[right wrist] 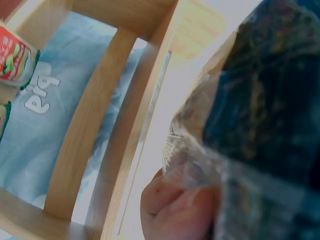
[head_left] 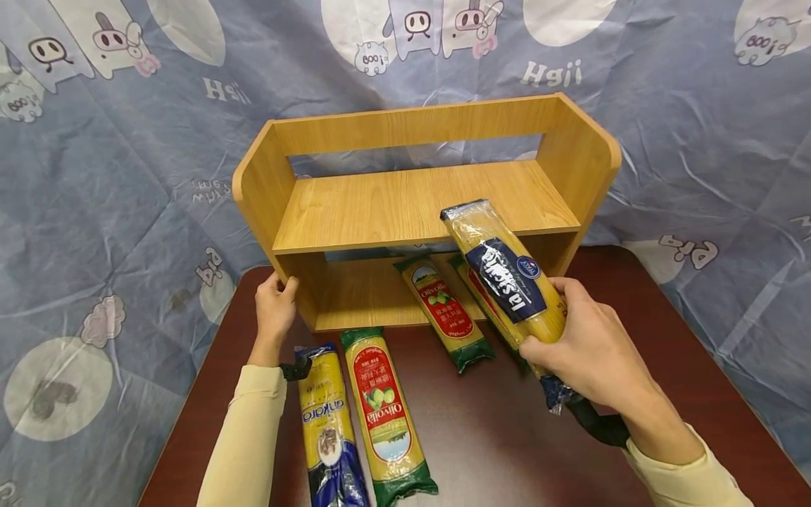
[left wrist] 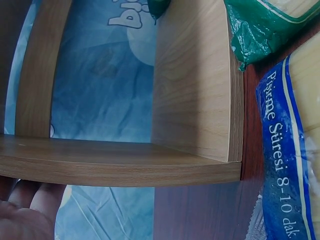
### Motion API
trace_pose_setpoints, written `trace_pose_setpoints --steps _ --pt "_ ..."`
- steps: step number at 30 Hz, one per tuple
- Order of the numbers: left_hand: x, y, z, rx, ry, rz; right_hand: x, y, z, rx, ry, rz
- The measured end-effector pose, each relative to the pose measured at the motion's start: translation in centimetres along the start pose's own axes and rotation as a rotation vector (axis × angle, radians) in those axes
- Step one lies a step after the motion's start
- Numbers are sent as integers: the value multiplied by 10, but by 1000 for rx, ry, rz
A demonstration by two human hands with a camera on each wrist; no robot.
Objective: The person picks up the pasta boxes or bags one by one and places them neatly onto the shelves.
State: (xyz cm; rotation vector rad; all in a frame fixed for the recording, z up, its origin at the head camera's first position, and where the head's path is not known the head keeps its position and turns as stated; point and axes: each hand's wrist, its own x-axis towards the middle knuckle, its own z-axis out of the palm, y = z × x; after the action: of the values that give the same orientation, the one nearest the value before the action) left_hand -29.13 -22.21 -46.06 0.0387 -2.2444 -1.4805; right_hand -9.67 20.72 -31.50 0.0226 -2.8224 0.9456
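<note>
Wooden shelf (head_left: pixel 405 204): two spaghetti packs (head_left: pixel 443 310) inside (lower tier); right hand (head_left: pixel 589 348) grips blue-label pack (head_left: pixel 507 274); left hand (head_left: pixel 274 304) clasps side.

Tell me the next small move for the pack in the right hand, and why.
Probably slide the blue-label pack forward and lay it flat on the upper shelf. The right hand grips its near end, its far end already rests tilted on that shelf's front edge, and the left hand holds the rack's left side. Two packs already lie in the lower bay.
</note>
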Motion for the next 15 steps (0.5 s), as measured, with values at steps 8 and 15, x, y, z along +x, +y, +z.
trace_pose_setpoints --steps 8,15 --pt "1 -2 1 13 -2 5 20 8 -8 2 -3 -13" --pt "2 -1 0 20 8 17 36 10 -14 -14 -11 -10"
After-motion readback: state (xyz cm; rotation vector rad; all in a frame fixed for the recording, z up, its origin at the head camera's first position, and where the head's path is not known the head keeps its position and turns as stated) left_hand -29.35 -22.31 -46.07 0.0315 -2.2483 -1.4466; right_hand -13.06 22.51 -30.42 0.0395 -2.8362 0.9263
